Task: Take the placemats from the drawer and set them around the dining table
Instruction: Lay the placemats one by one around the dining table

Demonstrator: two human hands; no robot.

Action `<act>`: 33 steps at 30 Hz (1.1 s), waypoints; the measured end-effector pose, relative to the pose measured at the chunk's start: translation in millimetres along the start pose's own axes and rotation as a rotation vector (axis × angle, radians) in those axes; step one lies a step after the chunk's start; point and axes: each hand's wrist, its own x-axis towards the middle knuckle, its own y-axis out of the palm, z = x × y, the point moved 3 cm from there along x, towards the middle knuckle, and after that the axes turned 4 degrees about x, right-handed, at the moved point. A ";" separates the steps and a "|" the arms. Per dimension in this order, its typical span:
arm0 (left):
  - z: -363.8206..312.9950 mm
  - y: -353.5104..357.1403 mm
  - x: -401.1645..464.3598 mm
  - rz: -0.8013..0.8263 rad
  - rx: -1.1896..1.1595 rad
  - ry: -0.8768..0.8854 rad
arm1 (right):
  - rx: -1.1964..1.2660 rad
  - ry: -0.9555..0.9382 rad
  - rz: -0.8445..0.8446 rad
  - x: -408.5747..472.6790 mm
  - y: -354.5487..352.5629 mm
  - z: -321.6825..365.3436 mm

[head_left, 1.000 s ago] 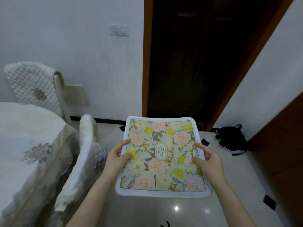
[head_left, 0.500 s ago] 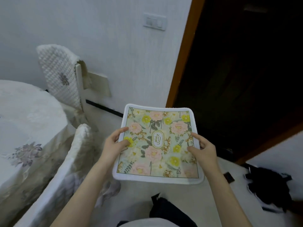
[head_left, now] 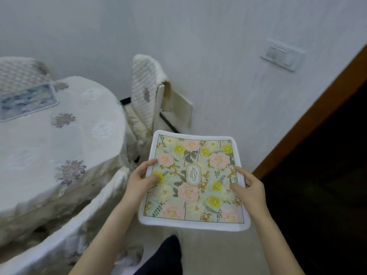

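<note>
Two hands hold a flower placemat (head_left: 195, 180) up in the air, over the floor and to the right of the worktop (head_left: 59, 139). The mat does not touch the worktop. It lies almost flat, with its picture side facing up. Its long way runs away from the person, toward the wall, and it leans a little to the left at the far end. It has a white edge all around, with pink and yellow flowers inside. The small oval label in the middle has letters that look upside down and sideways from here.

The left hand (head_left: 140, 180) grips the left edge of the mat. Its thumb lies on top, and its fingers (head_left: 151, 162) curl around the edge. The right hand (head_left: 251, 188) grips the right edge the same way, with its thumb on top of the flowers. Both hands are closed on the mat, about halfway along its sides.

The worktop is round and has a white cloth with grey flowers. A blue placemat (head_left: 27, 102) already lies flat on its far left part. One covered chair (head_left: 145, 94) stands by the wall behind the flower mat. Another covered chair (head_left: 65, 235) is close to the person, tucked beside the worktop.
</note>
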 end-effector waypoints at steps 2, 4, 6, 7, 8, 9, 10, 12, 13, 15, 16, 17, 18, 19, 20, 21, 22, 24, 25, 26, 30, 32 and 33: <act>-7.3 -8.0 25.1 -0.060 -0.008 0.009 | -0.005 -0.001 0.050 36.7 23.0 10.0; -14.6 -18.7 54.8 -0.116 -0.008 0.010 | -0.026 -0.017 0.100 72.8 48.6 22.5; -25.2 -29.9 87.8 -0.146 -0.035 0.025 | -0.045 -0.045 0.146 107.8 76.0 37.5; -32.8 -35.8 104.5 -0.161 -0.048 0.039 | -0.057 -0.060 0.167 125.2 90.3 45.7; -40.9 -40.9 120.0 -0.182 -0.053 0.052 | -0.073 -0.074 0.184 142.2 104.1 54.6; -47.9 -46.2 133.9 -0.207 -0.053 0.060 | -0.090 -0.083 0.198 158.1 117.6 63.6; -53.4 -52.2 146.5 -0.228 -0.057 0.064 | -0.102 -0.088 0.211 172.4 131.1 72.5; -61.3 -65.5 170.5 -0.261 -0.087 0.071 | -0.113 -0.109 0.250 201.6 159.2 86.8; -64.4 -72.8 181.3 -0.280 -0.103 0.066 | -0.123 -0.117 0.279 215.7 173.7 93.7; -67.9 -86.8 200.3 -0.331 -0.123 0.051 | -0.140 -0.116 0.333 241.6 202.8 106.3; -69.5 -93.1 207.9 -0.362 -0.127 0.041 | -0.151 -0.114 0.360 252.9 217.2 110.9; -70.4 -98.9 215.2 -0.395 -0.133 0.031 | -0.162 -0.111 0.387 264.0 231.2 114.2; -71.2 -104.4 222.8 -0.426 -0.143 0.027 | -0.175 -0.110 0.416 274.9 245.3 116.5; -71.6 -109.6 230.8 -0.453 -0.154 0.023 | -0.187 -0.106 0.445 286.2 259.4 118.6; -72.5 -114.2 239.3 -0.479 -0.165 0.018 | -0.196 -0.100 0.474 297.7 273.7 120.7; -72.8 -118.5 248.2 -0.507 -0.170 0.009 | -0.203 -0.092 0.506 310.0 287.9 122.0; -72.0 -123.3 258.6 -0.540 -0.170 -0.005 | -0.213 -0.084 0.537 323.9 302.6 122.5; -70.4 -131.9 280.8 -0.607 -0.174 -0.031 | -0.240 -0.069 0.596 352.4 332.8 124.1; -70.2 -135.8 292.0 -0.640 -0.184 -0.043 | -0.250 -0.065 0.624 367.5 348.1 125.2; -70.6 -139.9 303.9 -0.674 -0.193 -0.052 | -0.257 -0.063 0.652 383.1 363.7 127.0; -78.5 -149.7 350.7 -0.803 -0.223 -0.093 | -0.295 -0.057 0.782 442.7 424.7 138.3; -85.1 -152.5 371.0 -0.862 -0.248 -0.117 | -0.320 -0.063 0.845 468.8 452.1 147.0; -88.6 -153.6 379.8 -0.891 -0.264 -0.128 | -0.336 -0.069 0.877 480.0 465.7 151.6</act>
